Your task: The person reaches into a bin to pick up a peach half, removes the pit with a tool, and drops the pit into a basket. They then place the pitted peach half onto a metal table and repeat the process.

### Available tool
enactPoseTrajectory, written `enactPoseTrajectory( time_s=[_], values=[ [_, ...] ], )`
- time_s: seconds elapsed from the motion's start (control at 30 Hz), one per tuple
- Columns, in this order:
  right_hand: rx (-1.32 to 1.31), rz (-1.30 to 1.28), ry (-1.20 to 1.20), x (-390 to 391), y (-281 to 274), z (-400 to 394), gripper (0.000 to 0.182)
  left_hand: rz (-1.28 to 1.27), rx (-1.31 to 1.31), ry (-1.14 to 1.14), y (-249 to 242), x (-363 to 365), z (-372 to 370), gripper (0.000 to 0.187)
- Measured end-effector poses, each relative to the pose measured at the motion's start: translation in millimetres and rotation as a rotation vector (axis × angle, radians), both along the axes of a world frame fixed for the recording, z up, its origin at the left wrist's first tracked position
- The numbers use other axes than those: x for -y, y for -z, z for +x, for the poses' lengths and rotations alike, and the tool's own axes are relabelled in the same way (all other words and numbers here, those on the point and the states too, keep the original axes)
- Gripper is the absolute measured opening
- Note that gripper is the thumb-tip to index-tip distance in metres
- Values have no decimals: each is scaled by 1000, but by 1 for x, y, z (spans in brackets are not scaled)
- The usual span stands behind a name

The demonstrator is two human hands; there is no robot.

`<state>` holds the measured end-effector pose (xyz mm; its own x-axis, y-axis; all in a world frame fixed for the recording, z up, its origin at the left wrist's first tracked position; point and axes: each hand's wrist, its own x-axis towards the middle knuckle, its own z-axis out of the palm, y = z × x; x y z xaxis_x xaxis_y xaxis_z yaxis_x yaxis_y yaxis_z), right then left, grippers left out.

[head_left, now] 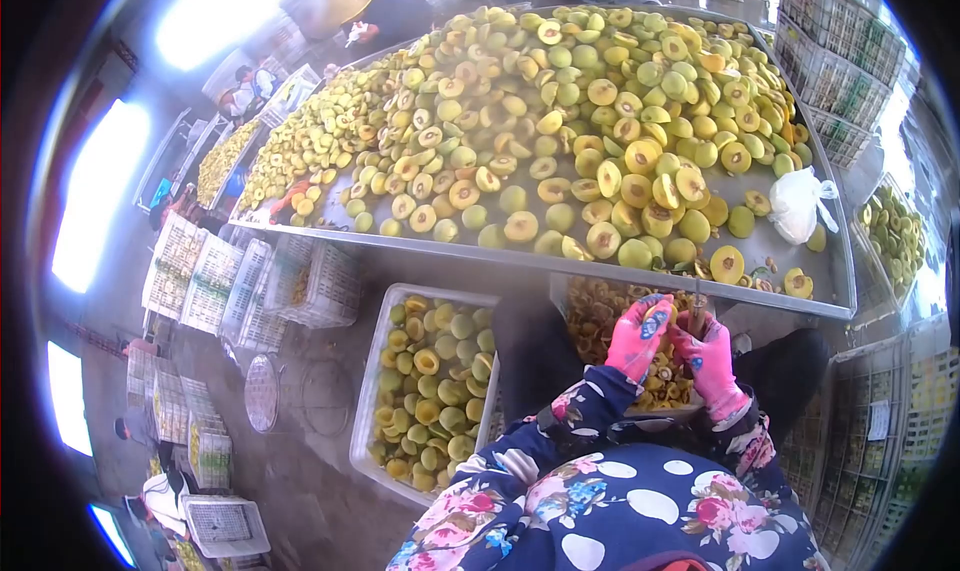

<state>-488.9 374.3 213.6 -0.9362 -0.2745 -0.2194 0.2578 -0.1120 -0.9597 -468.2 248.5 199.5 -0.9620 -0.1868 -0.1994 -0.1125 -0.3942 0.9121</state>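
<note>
My left hand, in a pink glove with dark markings, is closed on what looks like a halved peach, mostly hidden by the fingers. Close beside it, my right hand, also pink-gloved, grips a slim tool with a brownish handle; its working end cannot be made out. Both hands are between my knees, above a container of yellow-brown fruit scraps. Just beyond them, halved yellow-green peaches, several with stones showing, are heaped on a metal table.
A white crate of fruit halves stands left of my legs. A tied white plastic bag lies on the table's right side. Stacked crates are at left, with more crates at far right. Other people work across the table and at left.
</note>
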Motion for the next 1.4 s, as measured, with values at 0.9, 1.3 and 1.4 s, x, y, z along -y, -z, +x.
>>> enactPoseTrajectory(
  time_s=[0.9,1.3,1.4],
  values=[
    [63,29,-409,-22,-25,2,34,394,106,-119,-14,40,0,38],
    [-438,466,-338,-7,-24,28,38,497,121,-56,-30,24,2,38],
    [-438,473,-289,-3,-16,29,40,555,97,-57,-28,23,1,37]
  ],
)
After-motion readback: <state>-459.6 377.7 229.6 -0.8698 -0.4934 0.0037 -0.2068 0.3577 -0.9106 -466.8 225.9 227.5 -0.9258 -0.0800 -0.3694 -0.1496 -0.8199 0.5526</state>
